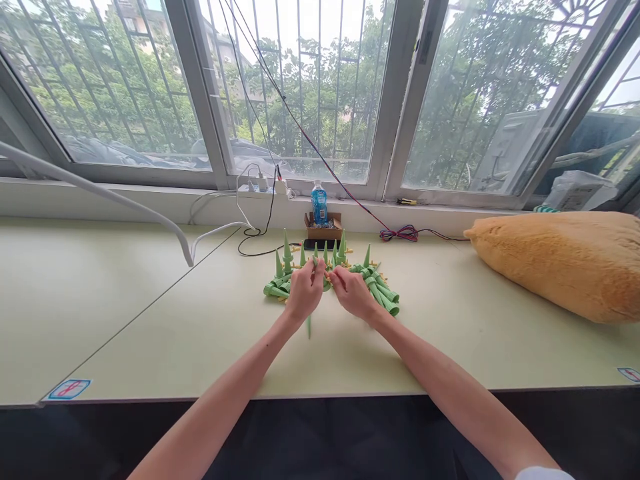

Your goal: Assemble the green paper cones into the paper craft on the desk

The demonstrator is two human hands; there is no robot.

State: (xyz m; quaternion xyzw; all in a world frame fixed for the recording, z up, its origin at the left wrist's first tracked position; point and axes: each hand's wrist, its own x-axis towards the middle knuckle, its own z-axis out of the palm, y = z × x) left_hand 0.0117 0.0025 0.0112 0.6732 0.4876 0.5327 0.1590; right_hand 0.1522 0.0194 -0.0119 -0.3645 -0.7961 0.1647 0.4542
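Observation:
My left hand point(306, 288) is closed around a green plastic watering spike, whose thin pointed end point(309, 327) sticks out below the hand. Close beside it, my right hand point(354, 292) pinches at a small yellowish part point(327, 274) between the fingertips; its exact shape is too small to make out. Behind both hands stand several green spikes point(286, 252) with their points up and small yellow valve pieces among them. More green spikes point(383, 293) lie on their sides to the right of my right hand, and others point(277, 288) lie left of my left hand.
A small cardboard box point(325, 232) with a blue-labelled bottle point(319, 203) stands behind the spikes, with a dark phone point(320, 245) in front. A large tan plush cushion point(555, 263) lies at the right. Cables point(400, 233) and a white curved tube point(125, 200) cross the pale table point(200, 347).

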